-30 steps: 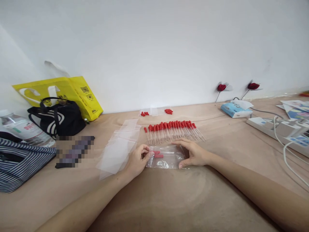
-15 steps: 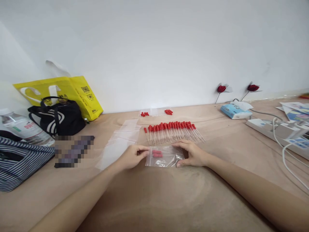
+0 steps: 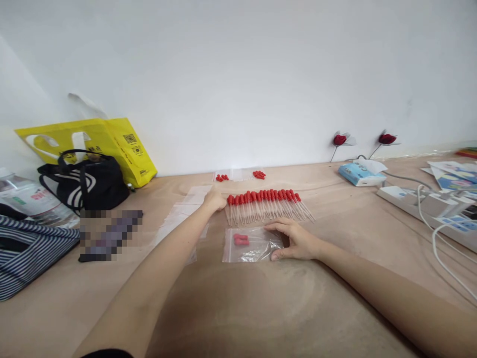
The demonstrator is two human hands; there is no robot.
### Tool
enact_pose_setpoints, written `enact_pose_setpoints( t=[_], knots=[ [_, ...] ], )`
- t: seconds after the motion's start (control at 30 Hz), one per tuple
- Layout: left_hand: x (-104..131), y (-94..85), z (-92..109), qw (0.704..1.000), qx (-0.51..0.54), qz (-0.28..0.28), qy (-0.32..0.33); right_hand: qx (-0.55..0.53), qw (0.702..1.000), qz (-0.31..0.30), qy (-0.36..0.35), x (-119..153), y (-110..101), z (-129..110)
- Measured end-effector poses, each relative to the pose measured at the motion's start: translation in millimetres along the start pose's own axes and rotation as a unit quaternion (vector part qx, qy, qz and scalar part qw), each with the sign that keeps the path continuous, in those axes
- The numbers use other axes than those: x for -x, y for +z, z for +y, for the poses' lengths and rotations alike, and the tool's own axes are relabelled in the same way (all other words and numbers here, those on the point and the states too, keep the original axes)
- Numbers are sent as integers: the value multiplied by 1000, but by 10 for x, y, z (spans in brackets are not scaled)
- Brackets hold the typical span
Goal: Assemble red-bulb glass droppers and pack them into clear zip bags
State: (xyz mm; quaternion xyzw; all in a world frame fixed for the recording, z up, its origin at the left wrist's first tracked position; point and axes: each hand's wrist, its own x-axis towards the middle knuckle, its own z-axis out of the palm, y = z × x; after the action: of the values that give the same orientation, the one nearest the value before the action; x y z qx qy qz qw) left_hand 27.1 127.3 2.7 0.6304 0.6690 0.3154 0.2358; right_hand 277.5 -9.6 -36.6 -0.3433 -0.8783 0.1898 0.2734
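The right hand [image 3: 298,240] rests flat, fingers spread, on the right edge of the clear zip bag [image 3: 249,244], which lies just left of it. The left hand [image 3: 215,200] reaches forward, fingers closing at the left end of the row of red-capped droppers [image 3: 266,204]; its grip cannot be determined.

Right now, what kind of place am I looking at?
Probably a makeshift packing bench in a plain room: a row of red-capped droppers, clear zip bags and personal bags sit on a bare wooden table by a white wall.
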Motion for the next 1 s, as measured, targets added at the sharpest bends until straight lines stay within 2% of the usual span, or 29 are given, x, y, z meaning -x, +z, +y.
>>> enact_pose_setpoints(
  t=[0.1,0.2,0.27,0.37,0.4,0.47,0.57,0.87,0.93,1.0],
  knots=[
    [-2,-63,10,999,3,11,-38,-1,1000,-1,-2,-1,8,13],
    [115,-275,-31,998,37,47,-36,3,1000,-4,-1,0,12,17],
    [284,-438,-101,993,72,88,-23,5,1000,-3,2,0,11,13],
    [656,-605,-253,976,147,161,4,2,1000,-3,3,-4,6,2],
    [791,-629,-302,955,236,179,12,1,1000,-4,3,-6,5,-2],
    [1034,-635,-378,926,341,163,-7,3,1000,-4,3,-11,3,-7],
    [1262,-588,-413,911,386,143,-23,6,1000,-2,1,-17,2,-13],
    [1384,-440,-395,894,421,148,-22,8,1000,0,-2,-18,-7,-37],
    [1439,-425,-393,903,417,102,-33,7,1000,-1,-2,-19,-11,-42],
    [1496,-428,-381,924,381,15,-35,7,1000,-2,-1,-20,-12,-43]
  ],
)
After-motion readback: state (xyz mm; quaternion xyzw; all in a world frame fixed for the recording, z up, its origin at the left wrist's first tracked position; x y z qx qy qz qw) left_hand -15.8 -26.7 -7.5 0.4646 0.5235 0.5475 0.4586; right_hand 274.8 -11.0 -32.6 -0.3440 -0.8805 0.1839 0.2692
